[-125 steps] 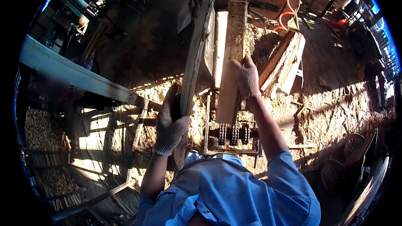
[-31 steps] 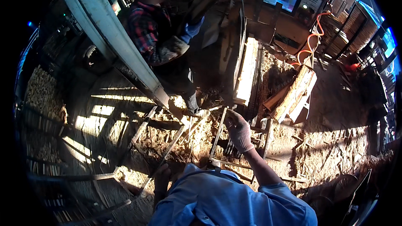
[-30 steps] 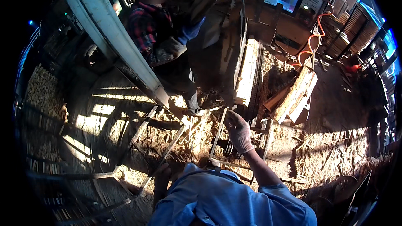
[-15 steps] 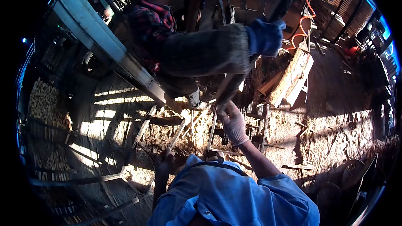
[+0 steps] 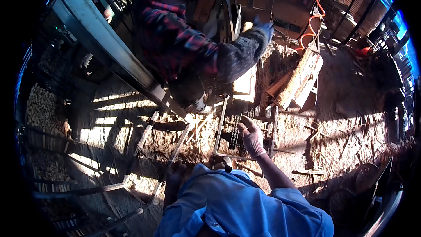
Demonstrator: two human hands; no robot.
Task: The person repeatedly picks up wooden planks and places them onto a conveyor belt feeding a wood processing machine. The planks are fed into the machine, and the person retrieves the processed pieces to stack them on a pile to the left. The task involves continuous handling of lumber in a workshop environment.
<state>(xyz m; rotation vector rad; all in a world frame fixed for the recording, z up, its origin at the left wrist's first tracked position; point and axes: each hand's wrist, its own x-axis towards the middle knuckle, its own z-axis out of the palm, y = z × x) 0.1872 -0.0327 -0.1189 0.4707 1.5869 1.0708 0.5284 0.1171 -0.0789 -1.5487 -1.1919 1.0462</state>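
Note:
My right hand, in a pale knitted work glove, reaches forward over the metal frame with its fingers apart and nothing in them. Below it runs a dark chain between two rails. Just ahead of the fingers, a pale sawn board lies under a co-worker's arm. Low and close to my body, my left hand is in deep shadow beside a thin rail; its finger pose cannot be made out. Across from me, a co-worker in a plaid top stretches a blue-gloved hand over the machine.
Bark-edged slabs lean right of the chain. An orange coiled hose hangs behind them. A long metal beam slants in from the upper left. Wood scraps litter the ground, and a stacked wood pile stands far left.
My right hand has let go of the end of a long dark slab and opened. The co-worker's arm has swung back and away, and a pale board now shows beneath it.

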